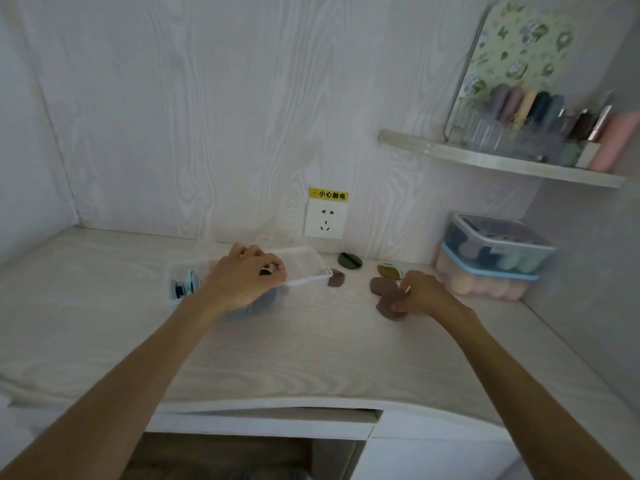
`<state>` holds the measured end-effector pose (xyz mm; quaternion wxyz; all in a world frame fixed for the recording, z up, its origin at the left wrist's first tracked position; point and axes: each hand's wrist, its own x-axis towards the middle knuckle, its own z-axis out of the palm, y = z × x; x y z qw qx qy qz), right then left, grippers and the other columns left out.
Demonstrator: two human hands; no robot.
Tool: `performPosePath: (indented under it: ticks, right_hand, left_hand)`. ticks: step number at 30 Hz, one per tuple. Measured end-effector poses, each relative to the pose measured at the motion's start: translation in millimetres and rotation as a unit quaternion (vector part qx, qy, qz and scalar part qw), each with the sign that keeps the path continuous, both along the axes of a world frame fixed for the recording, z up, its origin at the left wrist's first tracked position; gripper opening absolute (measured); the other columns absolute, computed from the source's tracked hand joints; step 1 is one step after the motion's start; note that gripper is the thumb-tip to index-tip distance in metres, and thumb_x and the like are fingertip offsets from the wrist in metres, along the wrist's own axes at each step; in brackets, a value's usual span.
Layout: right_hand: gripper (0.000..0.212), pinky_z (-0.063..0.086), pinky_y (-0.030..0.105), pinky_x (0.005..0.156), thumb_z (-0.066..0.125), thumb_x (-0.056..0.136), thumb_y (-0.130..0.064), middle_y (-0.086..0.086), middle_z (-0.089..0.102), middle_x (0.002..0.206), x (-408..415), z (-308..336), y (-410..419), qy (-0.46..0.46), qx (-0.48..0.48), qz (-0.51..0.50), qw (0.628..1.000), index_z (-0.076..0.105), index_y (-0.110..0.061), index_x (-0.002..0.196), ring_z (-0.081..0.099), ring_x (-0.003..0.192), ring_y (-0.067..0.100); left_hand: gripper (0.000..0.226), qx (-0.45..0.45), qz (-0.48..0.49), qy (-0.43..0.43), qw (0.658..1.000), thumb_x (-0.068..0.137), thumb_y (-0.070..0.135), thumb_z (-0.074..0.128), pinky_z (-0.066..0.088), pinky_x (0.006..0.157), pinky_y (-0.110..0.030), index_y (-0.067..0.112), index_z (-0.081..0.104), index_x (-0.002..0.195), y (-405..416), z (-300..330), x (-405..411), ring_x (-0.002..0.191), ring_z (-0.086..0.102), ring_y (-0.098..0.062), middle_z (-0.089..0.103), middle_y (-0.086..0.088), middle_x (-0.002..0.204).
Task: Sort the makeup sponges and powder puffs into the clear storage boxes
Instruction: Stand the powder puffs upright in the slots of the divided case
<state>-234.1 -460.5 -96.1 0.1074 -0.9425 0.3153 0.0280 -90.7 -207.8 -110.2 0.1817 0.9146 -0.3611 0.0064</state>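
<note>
Open clear plastic box [304, 268], mid-desk [311, 358]: steadied by left hand [242, 282], fingers curled over its near rim, apparently for filling; bluish puffs upright at its left end.
Flat brown puff [389, 304], soft, rounded: pinched by right hand [427, 294].
Loose puffs behind, brown and olive.
Two lidded boxes [491, 258], stacked, far right.

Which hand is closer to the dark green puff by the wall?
Probably the left hand, over the clear box left of the dark green puff. The right hand sits farther right, holding a brown puff.
</note>
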Motion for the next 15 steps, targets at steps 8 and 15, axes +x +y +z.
performPosePath:
  ticks: [8, 15]
  right_hand:
    - [0.024, 0.047, 0.017, 0.068, 0.079, 0.075, -0.023, 0.003, 0.073, 0.081, 31.7, 62.5, 80.1, -0.329, 0.201, 0.112, 0.916, 0.075, -0.011, 0.095, 0.065, 0.075, 0.009]
    - [0.028, 0.049, 0.027, 0.059, 0.065, 0.080, -0.037, 0.004, 0.071, 0.074, 77.4, 18.9, 120.4, -0.308, -0.018, 0.103, 0.946, 0.077, -0.014, 0.073, 0.064, 0.072, 0.017]
  left_hand:
    - [0.057, 0.025, -0.020, -0.017, 0.999, 0.079, 0.065, 0.024, 0.035, 0.094, -0.033, 0.034, 0.053, 0.117, 2.2, -2.4, 0.3, 0.116, 0.034, -0.020, 0.048, 0.007, 0.126]
    - [0.030, -0.026, 0.021, -0.016, 0.999, 0.090, 0.048, 0.044, 0.035, 0.088, -0.032, 0.030, 0.052, 0.113, -2.2, -5.8, 1.6, 0.115, 0.038, -0.018, 0.053, 0.004, 0.117]
